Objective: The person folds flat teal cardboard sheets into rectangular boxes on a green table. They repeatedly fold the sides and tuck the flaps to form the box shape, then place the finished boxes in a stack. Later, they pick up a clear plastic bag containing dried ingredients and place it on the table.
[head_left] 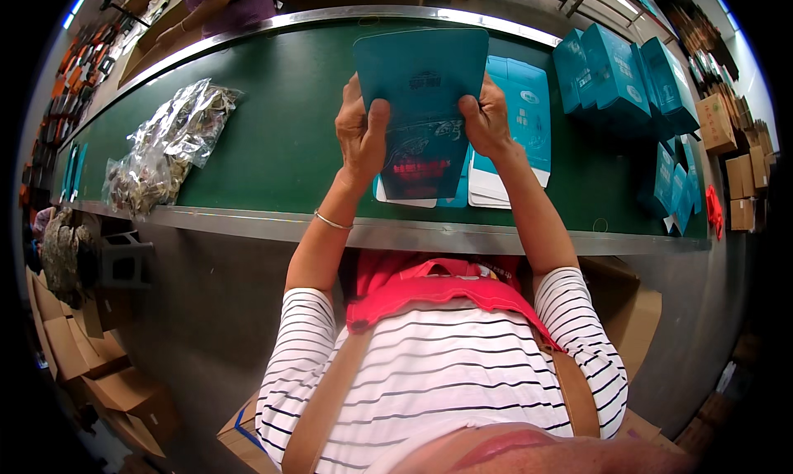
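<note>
A teal printed carton (423, 85), which looks folded flat, is held up above the green table between my two hands. My left hand (362, 131) grips its left edge, thumb on the near face and fingers behind. On its right edge my right hand (490, 117) is closed the same way, thumb pressed on the face. Behind and right of it lies a stack of flat teal cartons (524, 110) with white edges, partly covered by my right hand and forearm. The lower end of the held carton hides part of other flat pieces on the table.
Clear plastic bags (178, 139) of small items lie on the left of the green table (281, 119). Several formed teal boxes (615, 69) stand at the right end. A metal rim (248, 219) edges the table. Another person (223, 7) is beyond it. Brown cardboard boxes (124, 387) stand around.
</note>
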A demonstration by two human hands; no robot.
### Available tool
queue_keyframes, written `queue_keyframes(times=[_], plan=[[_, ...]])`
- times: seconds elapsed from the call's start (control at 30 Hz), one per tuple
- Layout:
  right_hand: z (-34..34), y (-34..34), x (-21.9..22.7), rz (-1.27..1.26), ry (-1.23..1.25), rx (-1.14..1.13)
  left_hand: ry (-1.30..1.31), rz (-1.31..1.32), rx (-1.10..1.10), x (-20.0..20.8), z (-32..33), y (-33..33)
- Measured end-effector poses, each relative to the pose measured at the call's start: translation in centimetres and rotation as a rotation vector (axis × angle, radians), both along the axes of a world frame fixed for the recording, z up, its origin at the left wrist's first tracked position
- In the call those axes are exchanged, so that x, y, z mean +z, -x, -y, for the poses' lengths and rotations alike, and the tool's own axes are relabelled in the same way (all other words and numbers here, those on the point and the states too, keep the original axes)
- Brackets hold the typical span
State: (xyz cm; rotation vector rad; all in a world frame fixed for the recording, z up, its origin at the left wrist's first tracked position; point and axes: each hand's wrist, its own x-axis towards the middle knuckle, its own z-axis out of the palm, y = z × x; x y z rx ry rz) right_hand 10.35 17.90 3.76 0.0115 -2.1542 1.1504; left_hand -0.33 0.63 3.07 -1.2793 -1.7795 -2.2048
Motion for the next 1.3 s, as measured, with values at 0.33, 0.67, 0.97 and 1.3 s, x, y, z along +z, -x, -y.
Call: queue_keyframes(times=[0.33,0.67,0.97,1.3], plan=[[2.2,-1.1,6.2,-0.159,-0.26,-0.235,0.01,-0.278,0.092,0.4,0.9,-2.0],[2.4,-3.5,7.5,0.213,-0.451,-0.177,-0.065,-0.153,0.093,-1.6,0.5,-3.7],[2.4,-5.1,6.3,0.348,-0.191,-0.162,-0.132,-0.166,0.016,-1.1,0.4,-5.3],[1.0,-5.0,5.0,0.426,0.342,0.125,-0.063,-0.103,-0.011,0.1,1.5,-6.8]])
